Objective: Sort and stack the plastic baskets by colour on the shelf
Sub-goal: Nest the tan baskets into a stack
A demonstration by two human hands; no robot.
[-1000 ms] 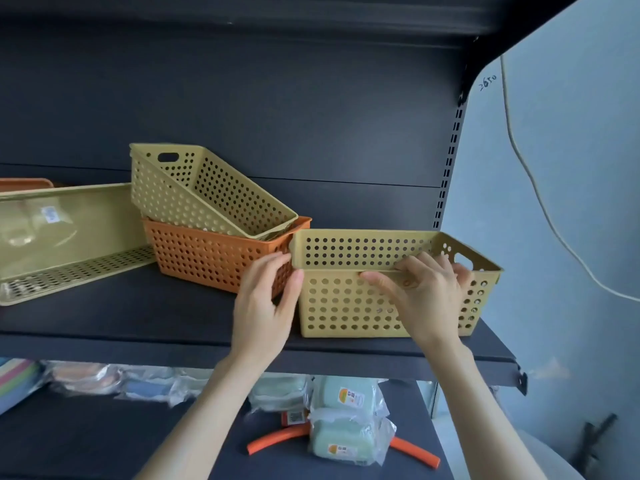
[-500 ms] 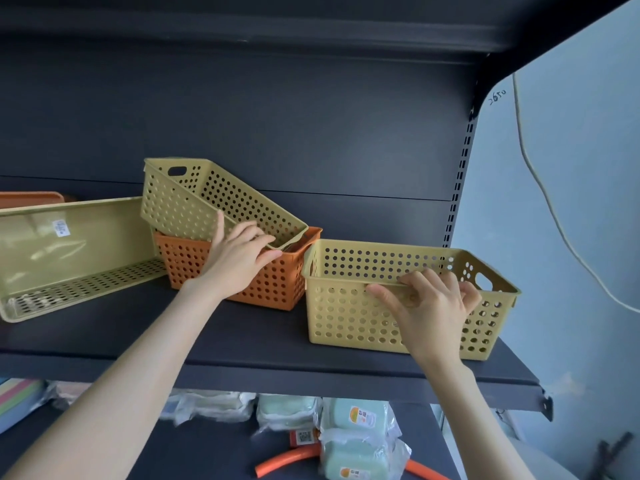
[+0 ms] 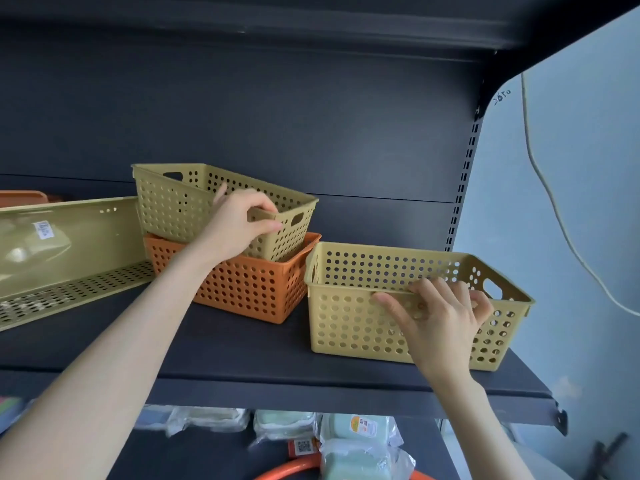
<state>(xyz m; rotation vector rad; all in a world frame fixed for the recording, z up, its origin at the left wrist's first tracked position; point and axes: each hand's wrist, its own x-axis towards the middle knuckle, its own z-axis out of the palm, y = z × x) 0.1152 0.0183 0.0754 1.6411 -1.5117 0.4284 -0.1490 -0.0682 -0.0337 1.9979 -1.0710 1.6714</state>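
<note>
On the dark shelf [image 3: 242, 355] an orange perforated basket [image 3: 242, 289] stands in the middle. A yellow basket [image 3: 166, 206] sits tilted inside it, and my left hand [image 3: 239, 226] grips this yellow basket's near rim. To the right stands a second yellow basket [image 3: 346, 327], upright on the shelf. My right hand [image 3: 440, 320] holds its front wall, fingers hooked over the rim.
A long pale-green tray [image 3: 69, 244] leans at the left, with an orange edge [image 3: 20, 197] behind it. The shelf's right upright [image 3: 464, 174] and a pale wall with a hanging cable [image 3: 540, 174] lie to the right. Wrapped packs [image 3: 356, 434] lie on the shelf below.
My left hand left the right yellow basket, moved to the tilted yellow basket and gripped its rim, and that basket has risen more upright. My right hand stays on the right basket.
</note>
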